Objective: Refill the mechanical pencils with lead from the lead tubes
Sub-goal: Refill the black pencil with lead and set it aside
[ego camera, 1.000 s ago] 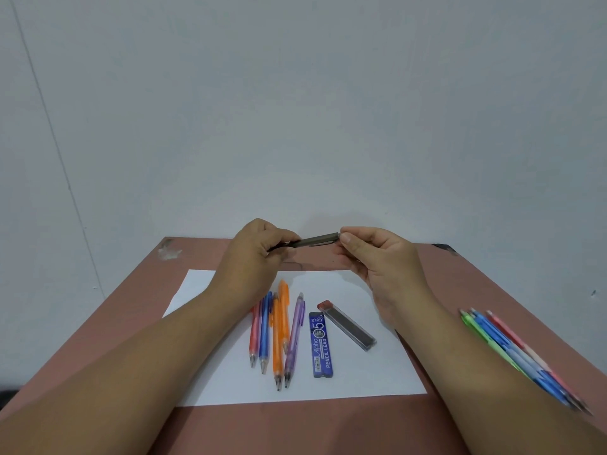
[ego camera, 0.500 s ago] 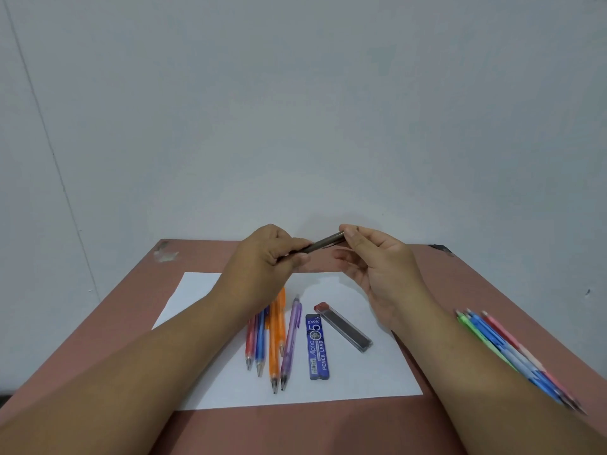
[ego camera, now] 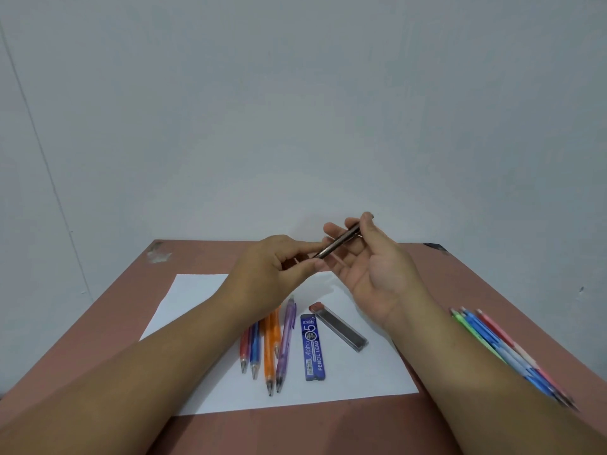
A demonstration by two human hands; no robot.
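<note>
A dark grey mechanical pencil (ego camera: 338, 242) is held above the table, tilted up to the right. My right hand (ego camera: 371, 267) pinches its upper end between thumb and fingers, palm turned up. My left hand (ego camera: 276, 270) pinches its lower end with thumb and forefinger. Below on the white paper (ego camera: 197, 290) lie several pencils: red, blue, two orange (ego camera: 269, 349) and purple (ego camera: 285, 343). Beside them lie a blue lead tube (ego camera: 313, 348) labelled pencil lead and a clear dark lead tube (ego camera: 341, 327) with a red cap.
A second bunch of pencils, green, blue and pink (ego camera: 499, 343), lies at the right side of the brown table (ego camera: 476, 284), partly behind my right forearm. A pale wall rises just behind the table's far edge.
The pencil's right end has risen and the right hand has turned palm up, moving up and right. The left hand has shifted its pinch to the lower tip.
</note>
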